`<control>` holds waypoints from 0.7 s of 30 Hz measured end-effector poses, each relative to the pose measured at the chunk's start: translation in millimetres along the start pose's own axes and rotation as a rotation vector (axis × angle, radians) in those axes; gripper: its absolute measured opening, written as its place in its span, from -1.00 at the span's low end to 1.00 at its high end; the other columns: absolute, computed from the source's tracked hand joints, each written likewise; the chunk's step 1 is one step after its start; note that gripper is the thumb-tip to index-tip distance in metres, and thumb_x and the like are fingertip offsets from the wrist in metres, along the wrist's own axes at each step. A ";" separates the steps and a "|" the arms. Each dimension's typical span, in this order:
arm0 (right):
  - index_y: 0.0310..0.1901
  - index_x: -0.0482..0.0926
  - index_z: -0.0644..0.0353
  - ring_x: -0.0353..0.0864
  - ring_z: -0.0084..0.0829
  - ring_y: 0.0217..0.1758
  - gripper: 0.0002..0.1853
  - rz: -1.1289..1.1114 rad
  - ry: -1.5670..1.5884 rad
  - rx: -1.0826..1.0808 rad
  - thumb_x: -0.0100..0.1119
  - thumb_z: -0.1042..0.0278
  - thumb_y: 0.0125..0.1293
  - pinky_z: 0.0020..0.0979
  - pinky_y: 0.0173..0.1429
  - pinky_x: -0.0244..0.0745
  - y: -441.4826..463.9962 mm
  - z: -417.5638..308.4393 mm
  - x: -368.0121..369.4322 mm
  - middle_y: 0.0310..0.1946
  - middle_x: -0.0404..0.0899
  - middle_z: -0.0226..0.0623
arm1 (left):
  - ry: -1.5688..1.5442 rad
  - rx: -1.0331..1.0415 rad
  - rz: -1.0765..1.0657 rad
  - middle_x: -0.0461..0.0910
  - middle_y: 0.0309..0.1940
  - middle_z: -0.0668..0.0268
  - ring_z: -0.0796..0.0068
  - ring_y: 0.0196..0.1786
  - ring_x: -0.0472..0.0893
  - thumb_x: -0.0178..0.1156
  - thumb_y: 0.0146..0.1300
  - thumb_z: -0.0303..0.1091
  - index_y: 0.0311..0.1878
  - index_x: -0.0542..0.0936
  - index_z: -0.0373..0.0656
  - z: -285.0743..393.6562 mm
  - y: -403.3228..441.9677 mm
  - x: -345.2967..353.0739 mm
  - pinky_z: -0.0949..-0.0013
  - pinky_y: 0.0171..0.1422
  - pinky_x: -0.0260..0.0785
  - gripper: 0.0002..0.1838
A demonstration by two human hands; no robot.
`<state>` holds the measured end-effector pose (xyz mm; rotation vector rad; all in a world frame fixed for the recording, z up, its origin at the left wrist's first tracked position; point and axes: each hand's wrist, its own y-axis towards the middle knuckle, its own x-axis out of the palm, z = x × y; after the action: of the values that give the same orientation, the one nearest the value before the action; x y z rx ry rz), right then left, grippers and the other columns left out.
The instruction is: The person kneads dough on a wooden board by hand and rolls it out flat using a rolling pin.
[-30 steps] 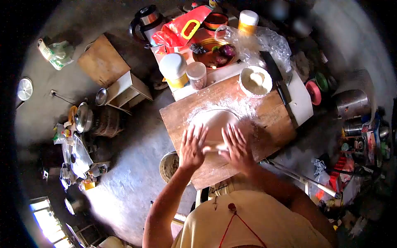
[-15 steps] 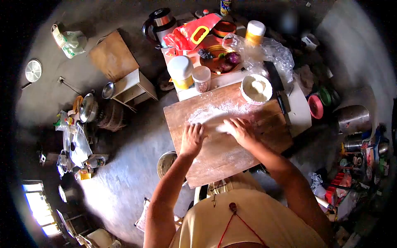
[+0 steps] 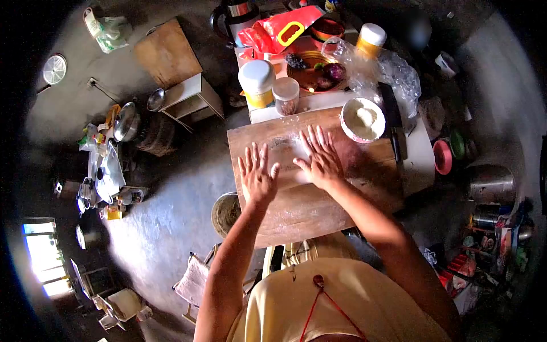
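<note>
Both my hands lie palm down over a floured wooden board (image 3: 296,219). My left hand (image 3: 257,175) has its fingers stretched and spread near the board's left side. To its right, my right hand (image 3: 320,157) is also spread flat, thumb pointing left. Between them is a pale, blurred patch (image 3: 289,153); whether it is flour or dough I cannot tell, and my palms hide what is beneath. Beyond my right hand, a white bowl (image 3: 345,126) with pale lumps inside stands on the board's far right corner.
A knife (image 3: 395,143) lies along the board's right edge. Behind the board are a white-and-yellow tub (image 3: 256,80), a clear jar (image 3: 286,97), a plate of vegetables (image 3: 303,78), a red bag (image 3: 270,33) and a crumpled plastic bag (image 3: 399,77). A bucket (image 3: 219,215) stands at lower left.
My hands have slid forward over the board, and their fingers have gone from bent to stretched and spread. The flour near the far edge is now largely covered or spread. The view has shifted slightly.
</note>
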<state>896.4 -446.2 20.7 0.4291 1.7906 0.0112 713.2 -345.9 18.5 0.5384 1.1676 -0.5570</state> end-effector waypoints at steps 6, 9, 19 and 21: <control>0.55 -0.04 0.10 -0.13 -0.01 0.62 -0.13 -0.041 0.075 -0.053 -0.21 -0.34 0.40 0.02 0.62 -0.29 -25.8 2.6 -2.7 0.56 -0.10 0.02 | 0.076 0.100 -0.060 0.00 0.57 0.15 0.08 0.61 -0.07 -0.21 0.48 0.11 0.54 0.12 -0.02 -1.7 -18.6 -7.5 -0.03 0.65 -0.40 -0.32; 0.56 -0.09 0.06 -0.21 0.01 0.63 -0.14 -0.161 0.130 -0.071 -0.22 -0.32 0.40 0.03 0.63 -0.40 -80.9 -5.4 -24.6 0.57 -0.15 -0.01 | -0.010 0.122 -0.143 0.00 0.57 0.16 0.06 0.60 -0.06 -0.19 0.48 0.08 0.56 0.06 -0.03 9.1 -88.1 -19.6 0.00 0.65 -0.36 -0.31; 0.53 -0.02 0.17 -0.06 0.02 0.60 -0.17 0.026 0.098 -0.078 -0.14 -0.23 0.42 -0.01 0.61 -0.21 30.2 11.3 9.2 0.53 0.00 0.00 | 0.074 -0.043 0.138 0.00 0.56 0.08 0.01 0.61 -0.09 -0.17 0.49 0.03 0.50 0.22 -0.05 -28.6 3.6 1.4 -0.05 0.63 -0.34 -0.38; 0.55 -0.06 0.11 -0.11 0.04 0.61 -0.20 -0.002 0.081 -0.153 -0.09 -0.13 0.44 0.00 0.62 -0.23 16.9 13.4 3.7 0.55 -0.07 -0.01 | 0.068 -0.017 0.047 -0.06 0.58 0.09 0.05 0.62 -0.13 -0.25 0.51 0.07 0.55 0.12 -0.02 -27.0 -11.4 0.1 -0.05 0.64 -0.39 -0.36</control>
<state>913.1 -432.3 17.5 0.3206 1.8546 0.1655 687.0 -336.8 9.1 0.5726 1.2205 -0.4911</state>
